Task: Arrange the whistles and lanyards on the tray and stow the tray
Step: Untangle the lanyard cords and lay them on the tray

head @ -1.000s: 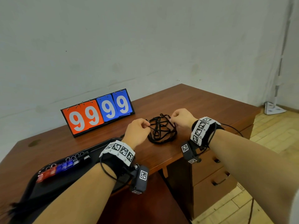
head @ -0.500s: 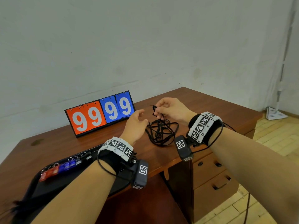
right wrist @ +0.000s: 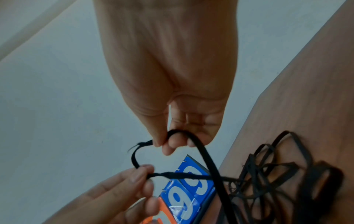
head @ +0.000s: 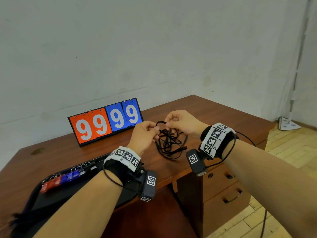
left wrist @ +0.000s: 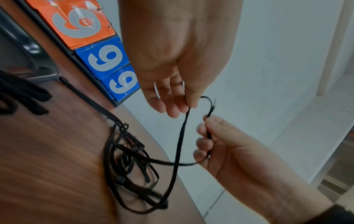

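A tangle of black lanyards lies on the wooden desk, with one strand lifted into a small loop between my hands. My left hand pinches one side of that loop, thumb against fingers. My right hand pinches the frayed other end. The rest of the pile trails down onto the desk. To the left, a black tray holds a row of red, blue and black whistles with key rings.
A flip scoreboard showing 99 in orange and 99 in blue stands at the back of the desk. Desk drawers are below on the right. More black cord lies at the tray's near left end.
Both hands have risen from the pile and come closer together. A loop of lanyard now hangs lifted between them, the rest still on the desk.
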Available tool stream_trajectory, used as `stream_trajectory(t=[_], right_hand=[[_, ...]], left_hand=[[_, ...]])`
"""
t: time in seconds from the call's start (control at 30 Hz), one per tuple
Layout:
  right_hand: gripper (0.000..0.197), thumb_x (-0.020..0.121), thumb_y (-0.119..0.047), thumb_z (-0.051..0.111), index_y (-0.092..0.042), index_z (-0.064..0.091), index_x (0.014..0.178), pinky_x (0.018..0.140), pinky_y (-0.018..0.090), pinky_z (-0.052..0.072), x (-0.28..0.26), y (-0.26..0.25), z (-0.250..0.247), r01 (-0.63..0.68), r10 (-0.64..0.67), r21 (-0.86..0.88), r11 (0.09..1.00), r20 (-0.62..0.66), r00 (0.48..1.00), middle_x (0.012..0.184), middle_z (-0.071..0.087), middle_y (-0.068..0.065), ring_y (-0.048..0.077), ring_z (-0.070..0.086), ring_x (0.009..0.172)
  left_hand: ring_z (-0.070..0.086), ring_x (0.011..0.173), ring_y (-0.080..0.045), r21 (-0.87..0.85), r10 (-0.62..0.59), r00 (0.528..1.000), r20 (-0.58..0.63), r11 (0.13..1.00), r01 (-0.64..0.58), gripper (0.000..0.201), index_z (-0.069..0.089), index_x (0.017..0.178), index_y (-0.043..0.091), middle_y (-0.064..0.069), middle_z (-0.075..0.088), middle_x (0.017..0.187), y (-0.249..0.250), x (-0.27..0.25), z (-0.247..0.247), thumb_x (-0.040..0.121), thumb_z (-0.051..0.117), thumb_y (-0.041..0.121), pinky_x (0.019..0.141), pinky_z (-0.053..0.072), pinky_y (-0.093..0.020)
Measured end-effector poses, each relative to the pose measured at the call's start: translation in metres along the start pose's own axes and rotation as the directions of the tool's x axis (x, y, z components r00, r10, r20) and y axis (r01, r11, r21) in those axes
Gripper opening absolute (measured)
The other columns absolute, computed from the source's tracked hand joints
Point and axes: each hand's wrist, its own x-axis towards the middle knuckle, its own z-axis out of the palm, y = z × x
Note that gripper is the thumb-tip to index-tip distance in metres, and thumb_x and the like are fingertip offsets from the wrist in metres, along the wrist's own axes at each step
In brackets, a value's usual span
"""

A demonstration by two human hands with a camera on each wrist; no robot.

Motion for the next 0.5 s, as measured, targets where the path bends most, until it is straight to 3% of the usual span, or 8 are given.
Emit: stream_trajectory(t=[0.13,0.27,0.4,0.5], right_hand=[[0.009,0.092,-0.005,0.063,0.000,0.065,0.100,0.050,0.020,0.048,0.000,0.012,-0.007,-0.072,0.064,-0.157,0.985,-0.057,0.996,0.076,0.068,0.007,0.015,0.054,0.056],[0.009,0.088,-0.012,0.068,-0.011,0.068,0.097,0.069,0.030,0.054,0.004,0.018,-0.003,-0.080,0.068,-0.349,0.934,-0.049,0.997,0.083,0.069,0.001,0.015,0.063,0.070],[0.034,0.083,-0.022,0.075,-0.022,0.064,0.116,0.087,0.028,0.052,0.007,0.015,0.009,-0.033,0.053,-0.336,0.941,0.050,0.997,0.107,0.069,-0.004,0.010,0.065,0.095],[0.030,0.087,-0.023,0.072,-0.019,0.067,0.116,0.086,0.025,0.050,0.009,0.010,0.019,0.012,0.032,-0.407,0.914,0.099,0.995,0.104,0.069,-0.004,0.006,0.064,0.091]], left_hand=[[0.067,0.070,-0.010,0.003,0.012,0.998,-0.069,1.000,-0.012,0.012,0.070,0.094,0.018,-0.005,0.071,0.081,0.000,0.000,-0.008,0.095,0.062,0.010,0.069,0.057,-0.024],[0.068,0.075,-0.012,0.010,0.011,0.998,-0.063,1.000,-0.010,0.020,0.071,0.098,0.017,-0.006,0.072,0.085,0.001,0.000,-0.012,0.097,0.057,0.003,0.077,0.059,-0.028],[0.069,0.071,-0.012,0.010,0.029,0.996,-0.078,1.000,-0.029,0.015,0.070,0.099,0.013,-0.010,0.072,0.083,0.005,-0.001,-0.013,0.094,0.060,0.002,0.071,0.059,-0.025],[0.070,0.070,-0.013,-0.002,0.037,0.993,-0.110,0.999,-0.038,0.012,0.070,0.096,0.013,-0.009,0.073,0.081,0.007,-0.001,-0.015,0.094,0.062,0.004,0.071,0.059,-0.026]])
